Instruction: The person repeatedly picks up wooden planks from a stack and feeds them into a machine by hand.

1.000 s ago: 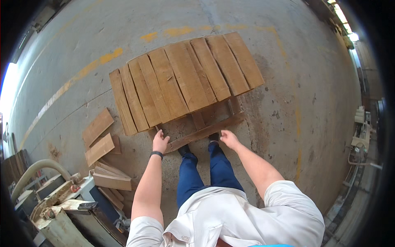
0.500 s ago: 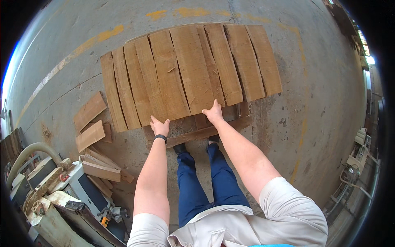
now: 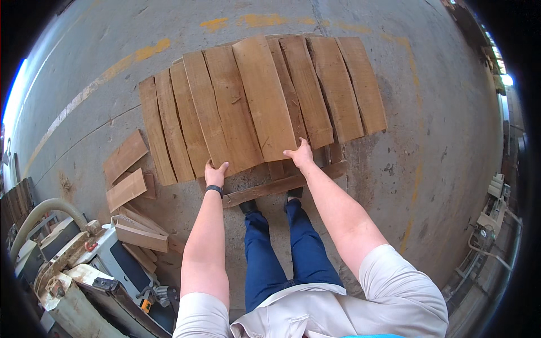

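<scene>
Several rough brown wooden planks lie side by side in a row ahead of me, their near ends toward my feet. My left hand (image 3: 216, 174) is closed on the near end of a narrow plank (image 3: 205, 107) left of the middle. My right hand (image 3: 300, 154) grips the near right corner of a wide plank (image 3: 265, 96). Another plank (image 3: 234, 107) is held between these two. The three stand slightly proud of their neighbours. My thumbs lie on top; the fingers beneath are partly hidden. Small wood splinters (image 3: 236, 100) rest on the middle plank.
A wooden support (image 3: 270, 190) shows under the planks, just before my feet. Offcut boards (image 3: 127, 188) lie on the concrete floor at the left. A machine with a hose (image 3: 48, 208) stands at the lower left. Metal rails and pipes (image 3: 484, 231) run along the right side.
The three middle planks between my hands have come up a little and shifted right over their neighbours. Both hands have moved with them, keeping hold of the near ends.
</scene>
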A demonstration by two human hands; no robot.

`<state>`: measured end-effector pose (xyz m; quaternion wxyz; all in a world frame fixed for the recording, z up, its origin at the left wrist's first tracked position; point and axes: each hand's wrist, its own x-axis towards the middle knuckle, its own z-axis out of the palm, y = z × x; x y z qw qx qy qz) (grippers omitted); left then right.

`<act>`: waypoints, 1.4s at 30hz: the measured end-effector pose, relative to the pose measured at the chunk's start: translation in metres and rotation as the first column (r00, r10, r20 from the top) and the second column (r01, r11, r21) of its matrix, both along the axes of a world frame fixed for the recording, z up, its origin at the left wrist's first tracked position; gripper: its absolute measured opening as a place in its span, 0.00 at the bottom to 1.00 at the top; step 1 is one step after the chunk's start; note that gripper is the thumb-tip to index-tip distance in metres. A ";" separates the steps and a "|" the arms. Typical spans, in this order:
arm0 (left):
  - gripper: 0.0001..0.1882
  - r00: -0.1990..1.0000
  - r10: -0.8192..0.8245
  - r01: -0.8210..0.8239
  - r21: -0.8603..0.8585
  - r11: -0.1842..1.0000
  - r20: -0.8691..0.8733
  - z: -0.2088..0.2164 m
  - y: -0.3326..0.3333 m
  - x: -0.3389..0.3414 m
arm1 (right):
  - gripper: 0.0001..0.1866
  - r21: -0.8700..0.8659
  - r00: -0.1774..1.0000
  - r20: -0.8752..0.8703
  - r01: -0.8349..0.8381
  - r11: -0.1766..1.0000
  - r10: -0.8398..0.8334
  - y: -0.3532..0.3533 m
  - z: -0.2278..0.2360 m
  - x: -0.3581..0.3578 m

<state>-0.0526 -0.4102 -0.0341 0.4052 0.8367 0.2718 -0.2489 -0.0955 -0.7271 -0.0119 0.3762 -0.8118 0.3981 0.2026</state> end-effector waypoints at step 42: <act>0.20 0.848 0.530 -0.376 -0.725 0.576 -0.018 0.333 0.175 -0.379 | 0.16 0.619 0.888 0.350 0.018 0.785 -0.296 0.023 0.241 -0.325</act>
